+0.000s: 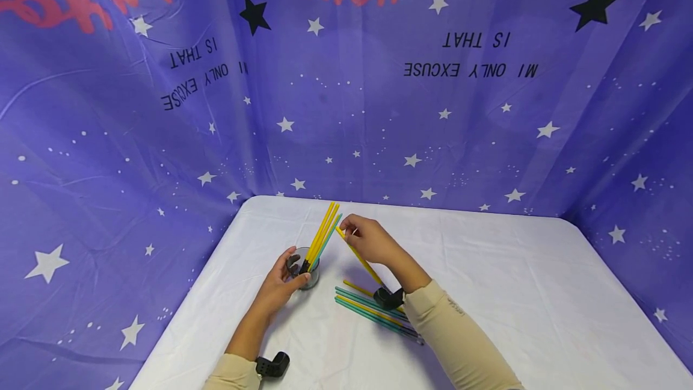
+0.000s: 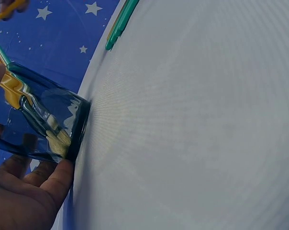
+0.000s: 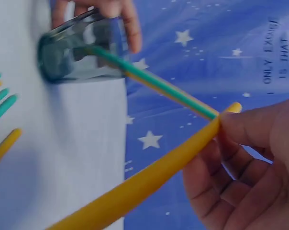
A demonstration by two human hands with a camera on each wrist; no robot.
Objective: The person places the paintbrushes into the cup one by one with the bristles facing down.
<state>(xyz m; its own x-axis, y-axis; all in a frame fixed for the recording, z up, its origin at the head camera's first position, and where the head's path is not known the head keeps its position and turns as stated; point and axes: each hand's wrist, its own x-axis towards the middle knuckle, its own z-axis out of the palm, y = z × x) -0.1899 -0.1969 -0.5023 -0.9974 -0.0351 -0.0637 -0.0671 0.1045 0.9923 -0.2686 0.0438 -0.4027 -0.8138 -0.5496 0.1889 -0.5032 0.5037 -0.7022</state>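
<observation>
My left hand [image 1: 277,289] grips a clear bluish drinking glass [image 2: 49,96], its fingers and thumb around the sides. Several paintbrushes [image 1: 323,233] with yellow and green handles stand in the glass, leaning right, bristles down at its bottom in the left wrist view. Above and to the right of the glass, my right hand [image 1: 373,242] pinches a yellow paintbrush [image 3: 149,184] near the end of its handle. That brush slants down toward the right wrist, and its bristle end is hidden in the right wrist view.
Several more paintbrushes [image 1: 363,307], yellow and green, lie on the white-covered table [image 1: 520,294] under the right forearm, which hides part of them. A purple star-printed cloth [image 1: 352,107] hangs behind the table and along both sides.
</observation>
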